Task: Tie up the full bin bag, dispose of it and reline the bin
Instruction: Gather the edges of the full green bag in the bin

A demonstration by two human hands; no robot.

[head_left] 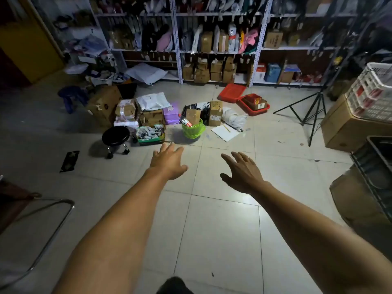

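A small bin lined with a bright green bag point(193, 130) stands on the tiled floor some way ahead, with a can and a cardboard box sticking out of its top. Both my arms stretch forward over the floor. My left hand point(168, 161) is held out flat with straight fingers, short of the bin and slightly left of it. My right hand point(241, 171) is spread palm down, further right and nearer to me. Neither hand touches or holds anything.
Cardboard boxes point(215, 113) and parcels crowd around the bin. A black rolling stool point(115, 137) stands at the left, red trays point(253, 103) and a tripod point(311, 115) at the right. Shelving point(212, 52) full of parcels lines the back wall. Stacked boxes and crates sit at far right.
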